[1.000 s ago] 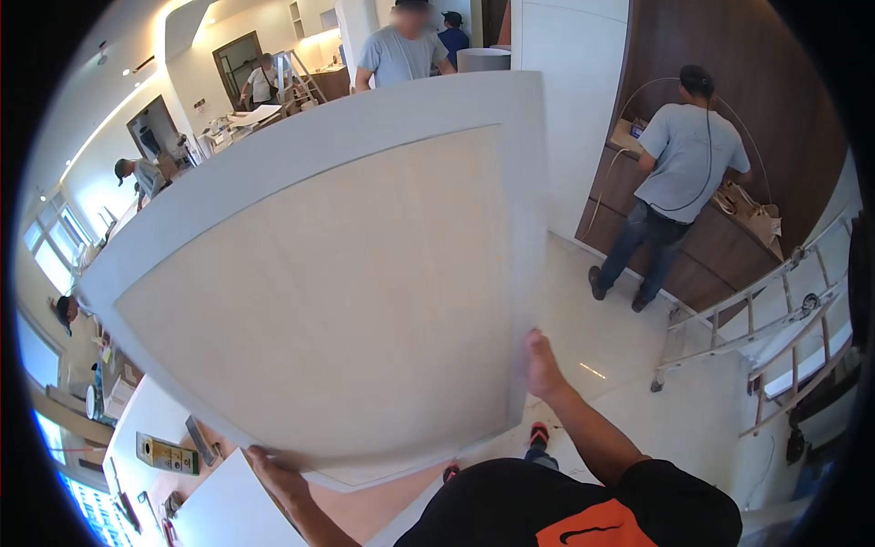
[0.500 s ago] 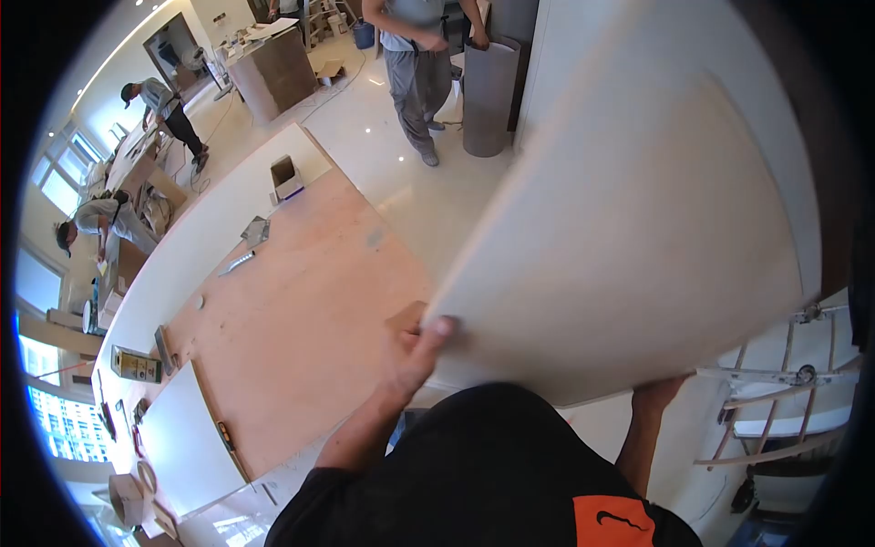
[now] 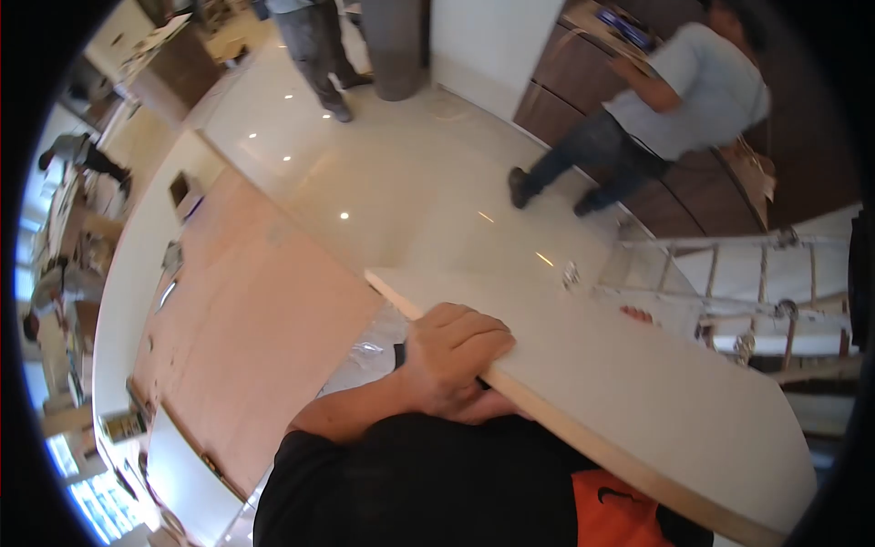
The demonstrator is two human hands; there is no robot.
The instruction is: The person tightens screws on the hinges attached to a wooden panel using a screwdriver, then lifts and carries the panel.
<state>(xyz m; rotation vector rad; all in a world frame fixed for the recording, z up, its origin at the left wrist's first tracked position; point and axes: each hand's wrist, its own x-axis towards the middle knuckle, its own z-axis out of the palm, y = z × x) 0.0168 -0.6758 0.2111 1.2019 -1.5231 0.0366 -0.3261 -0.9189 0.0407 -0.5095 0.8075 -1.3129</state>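
Observation:
A white panel (image 3: pixel 629 374) with a pale wooden edge lies slanted across the front of my body. My left hand (image 3: pixel 456 351) is wrapped over its near edge close to the left corner. At the far edge only the fingertips of my right hand (image 3: pixel 636 314) show, curled over the panel; the rest of that hand is hidden behind it. Two shiny metal pieces, one of them a small fitting (image 3: pixel 571 275), show along the far edge. To the left is a table with a reddish-brown board top (image 3: pixel 264 301).
On the table are an open box (image 3: pixel 185 196), a knife (image 3: pixel 167 294), a tin (image 3: pixel 123 426) and a white board (image 3: pixel 187 474). A ladder (image 3: pixel 711 264) stands right. One person (image 3: pixel 684 100) is at brown drawers, another (image 3: pixel 314 46) beside a grey cylinder (image 3: pixel 392 46); others work far left.
The panel has tipped from raised and broad-side to a lower slant, its wooden edge now showing. My left hand has moved over that edge. The view has swung right.

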